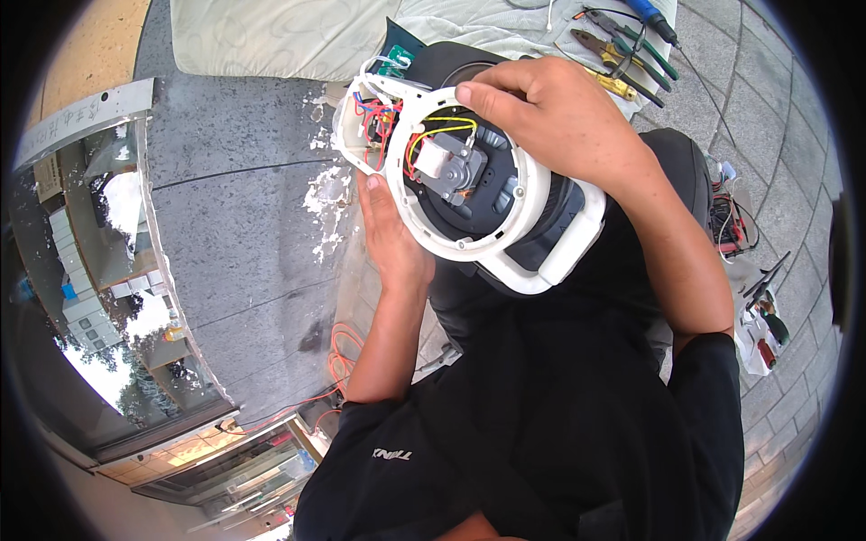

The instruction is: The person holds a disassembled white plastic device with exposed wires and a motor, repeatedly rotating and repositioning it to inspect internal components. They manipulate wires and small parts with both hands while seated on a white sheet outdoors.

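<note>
A white, round kitchen appliance (417,230) with its underside opened rests over my lap, its loop handle (570,254) pointing toward the lower right. Inside the white ring sits a grey metal part (456,171) on a black base. Yellow wires (431,128) run beside it, and red and blue wires (374,110) crowd the side housing. A green circuit board (395,61) shows beyond that housing. My left hand (392,236) grips the housing's near left edge, thumb on top, other fingers hidden. My right hand (564,117) holds the far right rim, its thumb on the ring.
Pliers (595,50), a yellow-handled tool (613,86) and a blue-handled tool with a cord (651,18) lie on a pale cloth (298,41) ahead. Red and black leads (735,225) and a red-handled tool (767,353) lie right. An orange cord (341,347) coils left.
</note>
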Available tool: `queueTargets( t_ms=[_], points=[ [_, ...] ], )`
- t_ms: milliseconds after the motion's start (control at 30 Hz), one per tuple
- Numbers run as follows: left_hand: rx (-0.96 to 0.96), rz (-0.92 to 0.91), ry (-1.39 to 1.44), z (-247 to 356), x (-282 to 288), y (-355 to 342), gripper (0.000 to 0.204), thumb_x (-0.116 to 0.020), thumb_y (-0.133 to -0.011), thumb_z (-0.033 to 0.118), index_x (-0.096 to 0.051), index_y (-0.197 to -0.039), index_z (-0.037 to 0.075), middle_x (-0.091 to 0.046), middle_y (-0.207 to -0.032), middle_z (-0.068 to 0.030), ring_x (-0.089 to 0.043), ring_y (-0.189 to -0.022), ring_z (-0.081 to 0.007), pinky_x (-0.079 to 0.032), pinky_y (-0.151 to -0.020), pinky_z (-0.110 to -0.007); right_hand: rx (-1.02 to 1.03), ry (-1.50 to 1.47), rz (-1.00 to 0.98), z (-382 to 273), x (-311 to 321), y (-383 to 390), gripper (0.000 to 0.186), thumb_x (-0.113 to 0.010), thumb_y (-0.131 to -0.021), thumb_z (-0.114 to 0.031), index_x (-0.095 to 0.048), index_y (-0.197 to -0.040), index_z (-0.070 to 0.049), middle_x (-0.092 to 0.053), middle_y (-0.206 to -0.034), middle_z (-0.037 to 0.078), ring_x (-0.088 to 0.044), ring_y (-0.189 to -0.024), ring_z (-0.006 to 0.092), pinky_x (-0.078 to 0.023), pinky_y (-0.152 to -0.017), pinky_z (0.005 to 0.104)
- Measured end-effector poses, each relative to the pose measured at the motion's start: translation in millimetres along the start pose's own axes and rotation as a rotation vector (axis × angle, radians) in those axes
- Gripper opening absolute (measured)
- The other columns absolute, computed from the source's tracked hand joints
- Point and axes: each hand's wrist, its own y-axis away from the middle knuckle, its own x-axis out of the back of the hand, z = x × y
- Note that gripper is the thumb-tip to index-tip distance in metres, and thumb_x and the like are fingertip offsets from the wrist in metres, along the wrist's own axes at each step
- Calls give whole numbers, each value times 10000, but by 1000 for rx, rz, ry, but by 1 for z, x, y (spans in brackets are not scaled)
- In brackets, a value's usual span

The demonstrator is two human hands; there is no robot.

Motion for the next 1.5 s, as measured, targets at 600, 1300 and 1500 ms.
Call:
queueTargets(
  t_ms=[600,1300,1500],
  points=[
    [35,87,26,-2,-5,-2,534,-400,-1155,377,-473,-1495,-29,-624,-1400,-187,-640,-1256,-272,-520,-1081,-413,-121,-359,-130,28,4,-10,473,-727,-991,-441,-788,-1177,-11,-798,-971,137,-728,-887,170,-573,-824,319],
    [-954,-320,-967,12,-9,53,269,-828,-891,157,-747,-1133,73,-701,-1122,-58,-557,-1074,-271,-411,-973,-393,-120,-358,-87,29,4,-8,476,-754,-957,-480,-822,-1096,-30,-793,-949,104,-706,-848,151,-567,-802,305],
    [-971,-299,-964,7,-19,62,359,-882,-800,52,-770,-1140,56,-735,-1083,-67,-599,-984,-268,-461,-900,-370,-103,-405,-69,33,-8,-6,464,-753,-971,-452,-812,-1112,-14,-784,-940,89,-685,-857,137,-557,-806,298]
  ],
)
